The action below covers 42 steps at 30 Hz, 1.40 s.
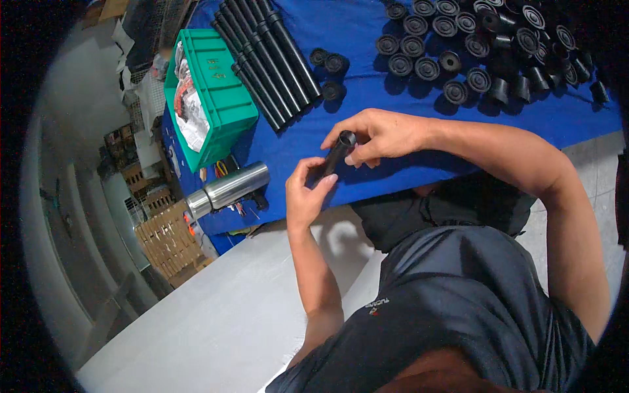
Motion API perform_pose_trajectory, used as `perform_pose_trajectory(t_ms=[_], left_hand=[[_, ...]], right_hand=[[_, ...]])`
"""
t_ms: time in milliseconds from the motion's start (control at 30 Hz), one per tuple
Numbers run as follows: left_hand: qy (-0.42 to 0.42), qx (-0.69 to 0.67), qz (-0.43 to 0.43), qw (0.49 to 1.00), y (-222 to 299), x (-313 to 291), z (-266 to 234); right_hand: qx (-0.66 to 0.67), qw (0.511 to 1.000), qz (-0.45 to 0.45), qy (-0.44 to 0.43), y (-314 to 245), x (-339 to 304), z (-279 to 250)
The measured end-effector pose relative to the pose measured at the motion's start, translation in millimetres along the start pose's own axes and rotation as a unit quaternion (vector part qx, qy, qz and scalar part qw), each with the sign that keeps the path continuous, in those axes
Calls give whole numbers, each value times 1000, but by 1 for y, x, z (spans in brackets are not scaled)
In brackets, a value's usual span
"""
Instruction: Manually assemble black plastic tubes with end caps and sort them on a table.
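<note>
The short cylindrical tube [337, 155] in the person's grip is black. Spread under and beyond the grip, the large flat cloth [367, 92] is plain blue. Ahead and left of the grip, the long, slim cylindrical tubes [278, 59] are glossy black with pale streaks of light. Ahead and right, the small round cup-shaped pieces [427, 69] are black, many faces patterned with concentric rings. Left of the grip, the rectangular plastic crate [226, 92] is green; nearer, the cylindrical metal bottle [236, 185] is silver.
</note>
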<state>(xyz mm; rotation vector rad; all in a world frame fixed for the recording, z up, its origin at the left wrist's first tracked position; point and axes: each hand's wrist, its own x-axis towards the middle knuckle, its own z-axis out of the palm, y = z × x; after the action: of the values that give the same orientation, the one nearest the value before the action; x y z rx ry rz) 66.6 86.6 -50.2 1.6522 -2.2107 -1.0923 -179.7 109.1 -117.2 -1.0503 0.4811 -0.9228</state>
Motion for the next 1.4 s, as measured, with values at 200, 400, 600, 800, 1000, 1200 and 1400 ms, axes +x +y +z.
perform_pose_trajectory(t_ms=[200,400,600,800,1000,1200,1400], left_hand=[[-154,-94,65,981,3,1,-10],[-155,-144,-9,977,5,1,-10],[-102,-182,8,978,6,6,-1],[-96,-109,-40,989,-2,11,-2],[-71,-123,66,988,10,11,0],[-51,-198,30,978,4,0,7],[44,-550,63,832,11,-3,13]], right_hand=[[-39,999,-28,-23,-3,-2,2],[-85,996,-20,-5,-8,-5,4],[-49,998,23,11,-4,-1,1],[-49,997,18,60,-7,-3,2],[-21,998,9,52,-5,1,0],[-94,995,1,38,-6,-2,0],[-207,975,-72,39,-1,-7,8]])
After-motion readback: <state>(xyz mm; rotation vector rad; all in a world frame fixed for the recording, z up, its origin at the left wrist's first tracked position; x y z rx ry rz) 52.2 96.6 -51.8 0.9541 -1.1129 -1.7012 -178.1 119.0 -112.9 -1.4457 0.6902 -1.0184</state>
